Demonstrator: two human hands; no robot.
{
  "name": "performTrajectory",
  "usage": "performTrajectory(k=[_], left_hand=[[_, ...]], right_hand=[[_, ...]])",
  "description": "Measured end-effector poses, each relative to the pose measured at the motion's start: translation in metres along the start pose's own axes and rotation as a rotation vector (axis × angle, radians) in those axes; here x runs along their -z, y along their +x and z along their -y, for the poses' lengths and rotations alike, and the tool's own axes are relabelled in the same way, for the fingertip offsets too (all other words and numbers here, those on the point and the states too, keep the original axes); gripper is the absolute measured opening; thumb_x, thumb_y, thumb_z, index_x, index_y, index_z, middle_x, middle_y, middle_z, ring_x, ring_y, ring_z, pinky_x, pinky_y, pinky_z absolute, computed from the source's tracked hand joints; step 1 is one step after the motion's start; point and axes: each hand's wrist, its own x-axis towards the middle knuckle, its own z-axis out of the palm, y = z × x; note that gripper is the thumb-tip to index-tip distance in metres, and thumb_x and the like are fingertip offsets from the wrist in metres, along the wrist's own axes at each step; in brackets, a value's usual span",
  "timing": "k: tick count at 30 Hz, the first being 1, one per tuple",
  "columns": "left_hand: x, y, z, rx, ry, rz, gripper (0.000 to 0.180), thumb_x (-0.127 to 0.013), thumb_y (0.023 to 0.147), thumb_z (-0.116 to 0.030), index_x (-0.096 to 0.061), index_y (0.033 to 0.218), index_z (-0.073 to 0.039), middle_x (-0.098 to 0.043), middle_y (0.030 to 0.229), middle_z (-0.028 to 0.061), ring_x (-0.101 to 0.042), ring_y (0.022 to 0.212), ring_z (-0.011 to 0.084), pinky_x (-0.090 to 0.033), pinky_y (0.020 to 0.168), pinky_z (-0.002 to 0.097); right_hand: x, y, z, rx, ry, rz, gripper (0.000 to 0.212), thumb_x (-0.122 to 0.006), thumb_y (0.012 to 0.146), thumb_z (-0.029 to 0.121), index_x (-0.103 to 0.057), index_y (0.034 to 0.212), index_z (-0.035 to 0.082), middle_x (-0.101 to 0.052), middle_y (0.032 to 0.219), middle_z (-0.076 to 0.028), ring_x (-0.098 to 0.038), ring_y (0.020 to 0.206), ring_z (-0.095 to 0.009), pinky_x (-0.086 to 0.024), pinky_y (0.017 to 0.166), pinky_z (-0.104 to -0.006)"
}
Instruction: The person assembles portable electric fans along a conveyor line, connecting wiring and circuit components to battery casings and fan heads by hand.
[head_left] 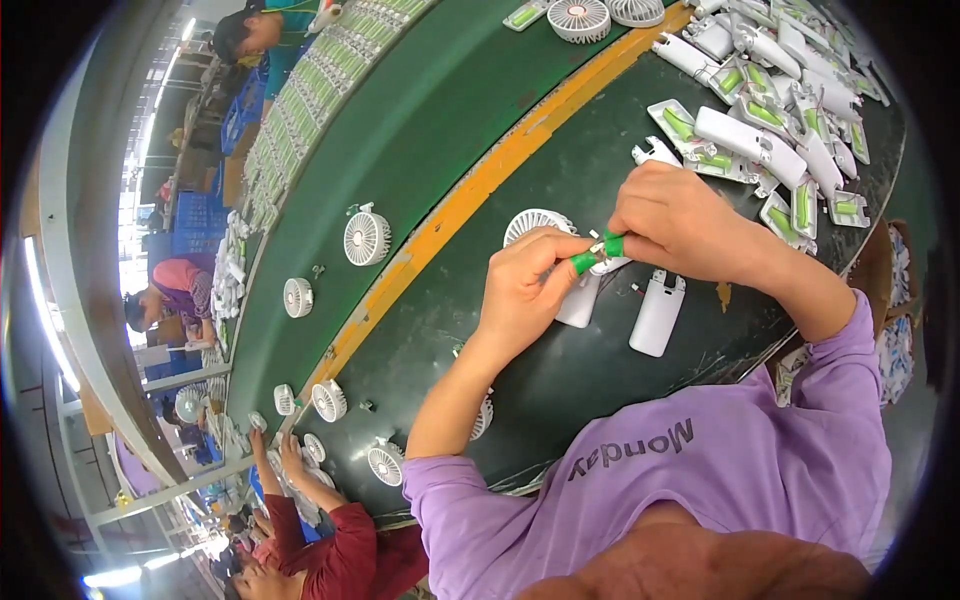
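Note:
My left hand (527,285) and my right hand (685,220) meet over the dark green bench, fingertips nearly touching. Green wrapping (584,262) covers a left fingertip, and similar green wrapping (614,245) shows on the right. Both hands pinch a small part with white and metallic bits (599,250); its exact kind is too small to make out. A white round fan head (538,221) lies just behind my left hand, partly hidden. Under my fingers is a white handle piece (578,304), and a separate white handle shell (658,314) lies to its right.
A heap of white handle shells (765,140), several with green cells inside, covers the far right of the bench. A yellow strip (480,175) borders a green conveyor (340,180) carrying fan heads (367,238). A co-worker in a dark red shirt (345,545) works at the lower left.

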Motion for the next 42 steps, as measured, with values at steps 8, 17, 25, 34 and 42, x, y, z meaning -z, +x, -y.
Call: performTrajectory(k=[8,17,25,34,42], left_hand=[[-0.004,0.001,0.0,-0.08,0.002,-0.001,0.014,-0.062,0.074,0.005,-0.064,0.087,0.0,-0.064,0.078,0.0096,-0.061,0.069,0.0207,-0.048,0.061,0.0285],[-0.001,0.006,0.0,0.034,-0.01,0.025,0.014,-0.062,0.077,0.003,-0.065,0.09,0.0,-0.064,0.074,0.0068,-0.06,0.065,0.015,-0.047,0.058,0.0269],[0.06,0.088,0.05,0.327,-0.37,-0.326,0.015,-0.06,0.087,-0.006,-0.064,0.097,0.004,-0.066,0.083,0.0075,-0.059,0.069,0.0118,-0.049,0.065,0.0243],[0.129,0.055,0.163,0.205,1.301,-0.588,0.041,-0.065,0.08,-0.037,-0.063,0.104,-0.004,-0.064,0.098,0.0127,-0.06,0.092,0.0303,-0.039,0.091,0.0483],[0.13,0.042,0.143,0.646,1.153,-0.096,0.03,-0.064,0.077,-0.037,-0.062,0.09,-0.01,-0.065,0.076,0.0079,-0.061,0.088,0.0293,-0.037,0.089,0.0491]], right_hand=[[-0.004,-0.004,-0.007,-0.089,0.189,-0.013,0.014,-0.066,0.069,0.004,-0.054,0.075,0.003,-0.052,0.068,-0.008,-0.053,0.065,-0.028,-0.043,0.061,-0.0369],[-0.008,-0.002,-0.005,-0.249,0.271,0.055,0.009,-0.062,0.074,0.004,-0.055,0.078,0.0,-0.053,0.071,-0.009,-0.055,0.067,-0.027,-0.043,0.06,-0.0341],[-0.001,0.003,-0.042,-0.398,0.236,-0.349,0.016,-0.057,0.082,0.007,-0.059,0.096,0.0,-0.059,0.089,-0.01,-0.058,0.084,-0.027,-0.046,0.074,-0.0337],[-0.028,-0.037,-0.023,-0.153,0.01,0.272,0.015,-0.062,0.074,0.012,-0.062,0.088,0.008,-0.057,0.08,-0.007,-0.054,0.082,-0.025,-0.045,0.072,-0.0377],[-0.043,-0.037,-0.027,-0.069,-0.201,0.366,0.014,-0.061,0.073,0.011,-0.056,0.086,0.007,-0.059,0.071,-0.007,-0.059,0.071,-0.026,-0.045,0.065,-0.0392]])
